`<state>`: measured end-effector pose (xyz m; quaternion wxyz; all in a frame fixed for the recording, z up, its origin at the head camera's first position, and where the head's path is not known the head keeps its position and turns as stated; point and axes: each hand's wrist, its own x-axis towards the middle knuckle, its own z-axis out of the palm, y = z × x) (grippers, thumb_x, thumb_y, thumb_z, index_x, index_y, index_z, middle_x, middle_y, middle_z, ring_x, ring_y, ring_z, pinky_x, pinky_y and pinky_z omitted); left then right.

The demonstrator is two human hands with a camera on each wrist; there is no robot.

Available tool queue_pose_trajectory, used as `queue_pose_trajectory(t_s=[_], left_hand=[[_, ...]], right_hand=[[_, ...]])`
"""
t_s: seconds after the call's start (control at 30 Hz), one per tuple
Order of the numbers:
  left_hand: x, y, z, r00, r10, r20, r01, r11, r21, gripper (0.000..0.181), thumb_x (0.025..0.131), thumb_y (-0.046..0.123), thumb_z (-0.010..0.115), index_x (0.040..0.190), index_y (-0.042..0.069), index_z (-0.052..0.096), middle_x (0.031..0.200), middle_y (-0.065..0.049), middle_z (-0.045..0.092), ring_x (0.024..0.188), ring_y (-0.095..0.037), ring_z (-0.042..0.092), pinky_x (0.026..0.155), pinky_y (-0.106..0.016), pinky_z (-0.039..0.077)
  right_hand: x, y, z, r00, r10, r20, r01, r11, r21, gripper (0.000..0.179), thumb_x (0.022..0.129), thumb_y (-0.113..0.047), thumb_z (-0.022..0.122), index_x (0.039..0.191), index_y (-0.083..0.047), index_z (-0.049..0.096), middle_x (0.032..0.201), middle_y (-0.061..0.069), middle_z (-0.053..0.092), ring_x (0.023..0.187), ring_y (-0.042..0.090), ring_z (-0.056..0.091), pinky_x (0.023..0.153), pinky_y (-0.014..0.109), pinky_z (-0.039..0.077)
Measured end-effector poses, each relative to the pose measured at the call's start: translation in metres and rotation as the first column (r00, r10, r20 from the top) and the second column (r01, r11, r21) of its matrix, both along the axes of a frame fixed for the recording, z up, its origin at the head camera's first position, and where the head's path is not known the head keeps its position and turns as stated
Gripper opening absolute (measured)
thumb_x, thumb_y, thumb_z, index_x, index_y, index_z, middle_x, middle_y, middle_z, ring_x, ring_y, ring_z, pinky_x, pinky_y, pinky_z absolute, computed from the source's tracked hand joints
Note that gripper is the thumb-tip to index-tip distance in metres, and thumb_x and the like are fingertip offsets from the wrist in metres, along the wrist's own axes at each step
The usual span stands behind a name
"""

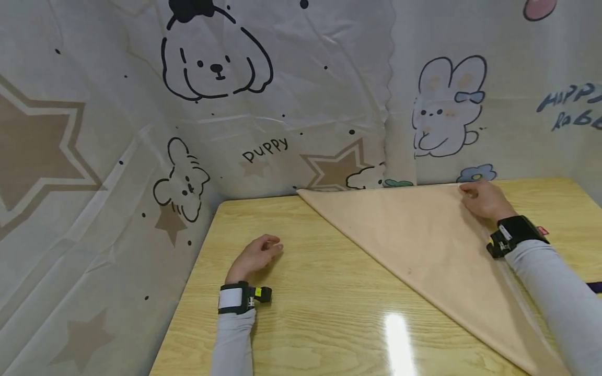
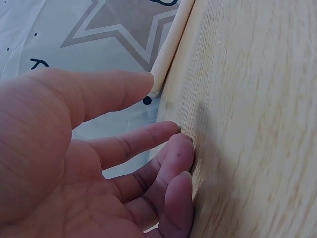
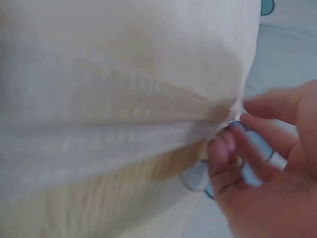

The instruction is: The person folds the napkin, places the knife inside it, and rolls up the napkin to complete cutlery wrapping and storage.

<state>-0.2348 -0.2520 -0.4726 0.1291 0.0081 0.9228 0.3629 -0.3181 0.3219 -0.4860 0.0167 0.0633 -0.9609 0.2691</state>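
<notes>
A peach-coloured cloth (image 1: 414, 245), folded into a triangle, lies over the right part of the wooden table (image 1: 291, 313). Its long slanted edge runs from the back edge down to the front right. At the cloth's back right corner, my right hand (image 1: 486, 201) pinches the fabric between thumb and fingers. In the right wrist view the cloth (image 3: 148, 64) gathers in creases toward those fingertips. My left hand (image 1: 256, 256) is apart from the cloth, over the left part of the table, fingers loosely curled around nothing. The left wrist view shows that hand (image 2: 99, 163) close to the wood.
A pale curtain (image 1: 282, 104) printed with animals and stars hangs behind the table and along its left side. A dark purple object (image 1: 594, 287) shows at the right edge, partly out of view. Light glares off the table near the front.
</notes>
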Motion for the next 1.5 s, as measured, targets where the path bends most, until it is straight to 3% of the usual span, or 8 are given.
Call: queue_pose_trajectory(t_s=[0.2, 0.47, 0.7, 0.9, 1.07, 1.17, 1.27, 1.5], left_hand=[[-0.002, 0.001, 0.002, 1.000, 0.005, -0.009, -0.005, 0.999, -0.034, 0.047, 0.097, 0.037, 0.055, 0.136, 0.009, 0.054, 0.118, -0.014, 0.058, 0.101, -0.026, 0.053, 0.087, -0.046, 0.045], [-0.006, 0.003, 0.004, 1.000, 0.007, -0.015, -0.008, 0.998, -0.066, 0.047, 0.097, 0.037, 0.055, 0.136, 0.009, 0.054, 0.111, -0.012, 0.057, 0.095, -0.026, 0.051, 0.081, -0.043, 0.044], [-0.010, 0.005, 0.000, 1.000, -0.006, -0.011, 0.006, 0.999, -0.052, 0.047, 0.097, 0.037, 0.056, 0.135, 0.010, 0.055, 0.112, -0.012, 0.057, 0.096, -0.025, 0.051, 0.082, -0.043, 0.044], [-0.016, 0.014, -0.003, 0.999, -0.036, -0.030, 0.035, 0.998, -0.052, 0.046, 0.097, 0.036, 0.056, 0.135, 0.010, 0.055, 0.116, -0.013, 0.058, 0.098, -0.025, 0.052, 0.087, -0.046, 0.045], [-0.018, 0.040, 0.001, 0.988, -0.108, -0.114, 0.095, 0.988, -0.118, 0.047, 0.096, 0.031, 0.058, 0.133, 0.002, 0.056, 0.115, -0.015, 0.058, 0.102, -0.028, 0.053, 0.089, -0.048, 0.046], [-0.031, 0.067, 0.006, 0.964, -0.210, -0.165, 0.180, 0.967, -0.178, 0.053, 0.097, 0.029, 0.057, 0.139, -0.001, 0.049, 0.134, -0.020, 0.050, 0.123, -0.034, 0.043, 0.103, -0.052, 0.038], [-0.055, 0.088, 0.012, 0.941, -0.274, -0.197, 0.229, 0.947, -0.224, 0.059, 0.097, 0.029, 0.055, 0.147, 0.001, 0.039, 0.152, -0.020, 0.033, 0.138, -0.037, 0.024, 0.111, -0.057, 0.026], [-0.101, 0.090, 0.015, 0.934, -0.281, -0.222, 0.191, 0.915, -0.356, 0.056, 0.096, 0.026, 0.056, 0.145, 0.003, 0.042, 0.158, -0.016, 0.024, 0.142, -0.036, 0.015, 0.107, -0.068, 0.022]], right_hand=[[0.027, -0.005, 0.018, 0.989, -0.073, 0.126, 0.067, 0.996, 0.054, 0.048, 0.087, -0.025, 0.066, 0.103, 0.019, 0.057, 0.089, 0.030, 0.059, 0.075, 0.036, 0.052, 0.061, 0.043, 0.046], [0.032, 0.000, 0.026, 0.968, -0.023, 0.249, 0.004, 0.997, 0.075, 0.024, 0.084, -0.016, 0.061, 0.069, 0.002, 0.067, 0.056, 0.001, 0.050, 0.054, 0.018, 0.046, 0.049, 0.028, 0.033], [0.034, 0.006, 0.026, 0.971, -0.059, 0.230, 0.045, 0.997, 0.066, 0.031, 0.086, -0.011, 0.057, 0.100, 0.017, 0.057, 0.075, 0.018, 0.054, 0.066, 0.027, 0.051, 0.054, 0.032, 0.038], [0.042, 0.012, 0.028, 0.986, -0.075, 0.148, 0.064, 0.995, 0.079, 0.032, 0.086, -0.009, 0.056, 0.101, 0.020, 0.059, 0.081, 0.024, 0.058, 0.069, 0.031, 0.051, 0.055, 0.036, 0.041], [0.049, 0.013, 0.025, 0.989, -0.106, 0.105, 0.099, 0.993, 0.070, 0.033, 0.090, -0.009, 0.056, 0.105, 0.021, 0.060, 0.095, 0.035, 0.061, 0.074, 0.038, 0.053, 0.062, 0.047, 0.047], [0.053, 0.013, 0.025, 0.990, -0.100, 0.103, 0.092, 0.992, 0.081, 0.035, 0.091, -0.008, 0.053, 0.110, 0.022, 0.058, 0.101, 0.039, 0.059, 0.078, 0.041, 0.052, 0.066, 0.052, 0.047], [0.058, 0.012, 0.027, 0.988, -0.080, 0.130, 0.067, 0.993, 0.100, 0.042, 0.090, -0.009, 0.050, 0.117, 0.024, 0.051, 0.105, 0.041, 0.057, 0.082, 0.043, 0.052, 0.070, 0.056, 0.047], [0.094, 0.007, 0.034, 0.984, -0.002, 0.179, -0.011, 0.997, 0.073, 0.058, 0.094, -0.019, 0.053, 0.131, 0.023, 0.037, 0.104, 0.040, 0.059, 0.086, 0.043, 0.061, 0.070, 0.055, 0.051]])
